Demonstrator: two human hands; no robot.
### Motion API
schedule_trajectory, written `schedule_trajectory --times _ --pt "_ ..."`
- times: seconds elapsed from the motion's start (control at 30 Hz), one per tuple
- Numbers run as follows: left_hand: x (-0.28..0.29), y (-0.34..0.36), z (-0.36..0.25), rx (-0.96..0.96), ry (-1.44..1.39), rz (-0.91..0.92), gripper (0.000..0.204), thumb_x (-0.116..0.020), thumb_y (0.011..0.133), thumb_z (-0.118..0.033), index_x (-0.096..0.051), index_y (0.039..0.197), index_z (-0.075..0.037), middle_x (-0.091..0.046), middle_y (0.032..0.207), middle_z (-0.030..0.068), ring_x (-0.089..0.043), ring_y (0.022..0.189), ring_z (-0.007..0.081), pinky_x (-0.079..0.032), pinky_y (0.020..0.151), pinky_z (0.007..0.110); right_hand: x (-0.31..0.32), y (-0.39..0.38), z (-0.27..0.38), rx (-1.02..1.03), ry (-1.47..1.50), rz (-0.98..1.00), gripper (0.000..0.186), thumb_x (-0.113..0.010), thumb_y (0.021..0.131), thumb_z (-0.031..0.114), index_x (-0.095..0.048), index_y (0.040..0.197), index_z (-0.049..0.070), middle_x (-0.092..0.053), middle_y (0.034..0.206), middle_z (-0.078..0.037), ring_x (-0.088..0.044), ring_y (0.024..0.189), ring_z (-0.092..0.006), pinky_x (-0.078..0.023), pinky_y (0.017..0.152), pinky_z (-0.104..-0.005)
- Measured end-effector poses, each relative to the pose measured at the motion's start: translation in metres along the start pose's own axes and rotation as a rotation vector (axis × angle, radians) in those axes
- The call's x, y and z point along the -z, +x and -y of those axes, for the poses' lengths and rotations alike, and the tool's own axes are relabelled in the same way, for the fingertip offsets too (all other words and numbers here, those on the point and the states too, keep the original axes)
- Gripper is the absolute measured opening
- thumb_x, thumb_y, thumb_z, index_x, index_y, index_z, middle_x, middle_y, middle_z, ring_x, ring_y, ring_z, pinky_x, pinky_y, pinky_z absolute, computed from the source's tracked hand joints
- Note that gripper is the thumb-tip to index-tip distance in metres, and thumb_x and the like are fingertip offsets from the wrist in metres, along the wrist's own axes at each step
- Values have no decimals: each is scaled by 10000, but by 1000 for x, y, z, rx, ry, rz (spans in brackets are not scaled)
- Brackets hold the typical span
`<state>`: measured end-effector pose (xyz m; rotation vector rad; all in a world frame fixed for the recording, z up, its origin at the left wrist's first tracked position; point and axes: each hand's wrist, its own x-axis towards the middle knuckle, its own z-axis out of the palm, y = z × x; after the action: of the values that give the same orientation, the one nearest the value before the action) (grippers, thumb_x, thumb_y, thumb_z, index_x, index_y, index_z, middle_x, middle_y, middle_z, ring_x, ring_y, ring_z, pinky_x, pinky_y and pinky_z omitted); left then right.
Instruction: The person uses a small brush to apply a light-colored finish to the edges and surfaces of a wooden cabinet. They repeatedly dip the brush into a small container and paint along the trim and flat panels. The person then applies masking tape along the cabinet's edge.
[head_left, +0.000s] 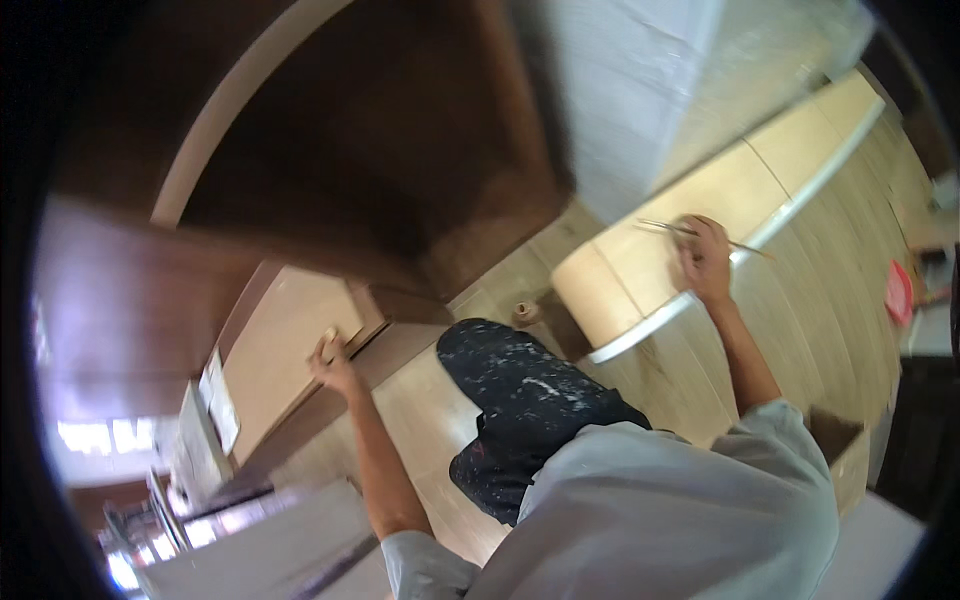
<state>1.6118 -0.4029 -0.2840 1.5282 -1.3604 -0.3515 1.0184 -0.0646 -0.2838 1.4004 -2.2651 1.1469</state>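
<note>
My left hand is at the front edge of a flat tan panel on a low brown cabinet. Its fingers are curled together around a small pale piece, too blurred to name. Out to the right, my right hand is closed on a thin brush-like stick that pokes out on both sides of the fingers. Something round and dark shows by these fingertips, partly hidden. Under this hand runs a long pale wooden surface with a white edge.
A dark brown open cabinet rises ahead. Plastic-like sheeting hangs at the back. On the plank floor are a small roll, a red dustpan-like thing and a cardboard box. My paint-spotted trousers are between the units.
</note>
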Motion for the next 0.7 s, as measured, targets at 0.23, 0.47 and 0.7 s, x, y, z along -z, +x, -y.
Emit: schedule_trajectory --times 0.23,0.47,0.7 --pt "-6 -12 -31 154 -119 27 668 -811 834 -215 -513 1365 59 -467 1299 173 -516 1196 284 -471 1021 415 8 14 13 -34 10 -34 438 -665 735 44 -626 1172 38 -623 1154 -167 -588 1075 -359 -484 932 -435" --pt "14 -115 -51 10 123 102 721 -660 963 -352 -356 1483 47 -333 1532 231 -344 1417 338 -253 1190 459 4 11 12 -29 15 -77 439 -686 729 29 -632 1165 40 -625 1146 -155 -590 1063 -350 -485 923 -434" --pt "-17 -273 -89 52 109 637 797 -545 1022 -349 -116 1557 56 -99 1610 325 -165 1497 446 -179 1214 484 0 11 13 11 -26 -141 459 -687 744 27 -625 1199 43 -605 1196 -174 -566 1117 -356 -455 973 -435"
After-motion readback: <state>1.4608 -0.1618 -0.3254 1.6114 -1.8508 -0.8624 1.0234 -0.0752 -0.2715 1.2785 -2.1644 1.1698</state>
